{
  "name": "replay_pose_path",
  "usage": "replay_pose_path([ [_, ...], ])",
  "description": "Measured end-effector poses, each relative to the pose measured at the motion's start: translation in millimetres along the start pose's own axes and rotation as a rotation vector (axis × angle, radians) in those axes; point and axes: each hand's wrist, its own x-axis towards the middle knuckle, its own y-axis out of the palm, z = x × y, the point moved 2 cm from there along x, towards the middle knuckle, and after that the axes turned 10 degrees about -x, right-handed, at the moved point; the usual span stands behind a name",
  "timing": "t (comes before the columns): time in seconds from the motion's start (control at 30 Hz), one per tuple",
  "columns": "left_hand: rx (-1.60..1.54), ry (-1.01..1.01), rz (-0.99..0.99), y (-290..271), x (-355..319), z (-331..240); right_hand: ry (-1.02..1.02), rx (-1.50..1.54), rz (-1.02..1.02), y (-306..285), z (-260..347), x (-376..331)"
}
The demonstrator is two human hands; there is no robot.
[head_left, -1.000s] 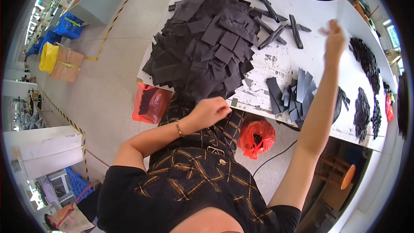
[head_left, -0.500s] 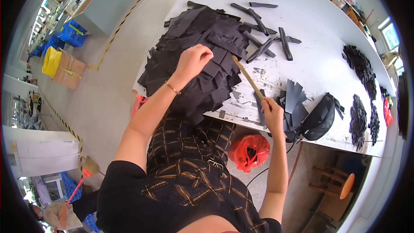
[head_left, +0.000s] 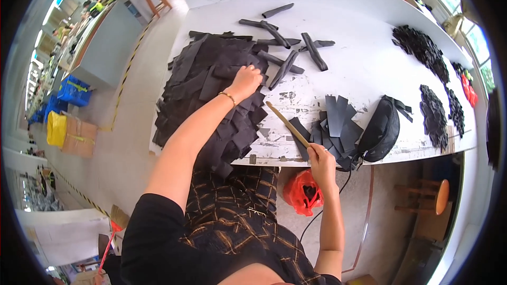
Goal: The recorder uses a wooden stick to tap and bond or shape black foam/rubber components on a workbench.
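Note:
A large heap of flat black fabric strips [head_left: 185, 87] covers the left end of the white table. My left hand [head_left: 247, 81] rests over the heap's right side, fingers curled together against the dark strips. Whatever lies in those fingertips is hidden. Closed round the near end of a thin wooden stick [head_left: 285, 121], my right hand [head_left: 321, 162] is above the table's front edge. The stick's far tip points up and left toward the heap. Several rolled black pieces [head_left: 314, 51] lie beyond my left hand. A smaller fan of black strips [head_left: 338, 121] lies beside the stick.
A black pouch [head_left: 380, 129] sits at the table's front edge, right of the small strips. Black bundles [head_left: 421, 47] lie farther right. A red plastic bag [head_left: 302, 192] and a wooden stool [head_left: 441, 197] stand below the table. A carton [head_left: 79, 137] stands on the floor at left.
My left hand has come down onto the right side of the heap, from above its middle. My right hand still holds the stick. The whole view has shifted.

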Motion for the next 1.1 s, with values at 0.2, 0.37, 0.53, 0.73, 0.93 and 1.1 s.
replay_pose_path([
  [0.2,-0.993,-0.357,0.036,-37.5,-16.6,33.5,-0.147,-0.247,-0.231,-23.9,19.2,16.7],
  [0.37,-1.041,-0.273,0.113,-76.4,-38.1,40.0,-0.336,-0.474,-0.273,-26.7,45.7,40.6],
  [0.53,-0.999,-0.242,0.151,-92.6,-47.6,34.0,-0.43,-0.545,-0.274,-24.6,65.2,44.3],
  [0.73,-0.925,-0.038,0.111,-95.6,-66.3,45.5,-0.441,-0.566,-0.244,-18.7,82.2,39.5],
  [0.93,-0.951,-0.058,0.129,-124.4,-75.0,-3.4,-0.409,-0.471,-0.162,21.5,111.0,43.3],
  [1.1,-0.41,0.432,-0.467,-155.8,-120.8,-46.7,-0.186,0.173,0.051,96.6,128.3,34.0],
])
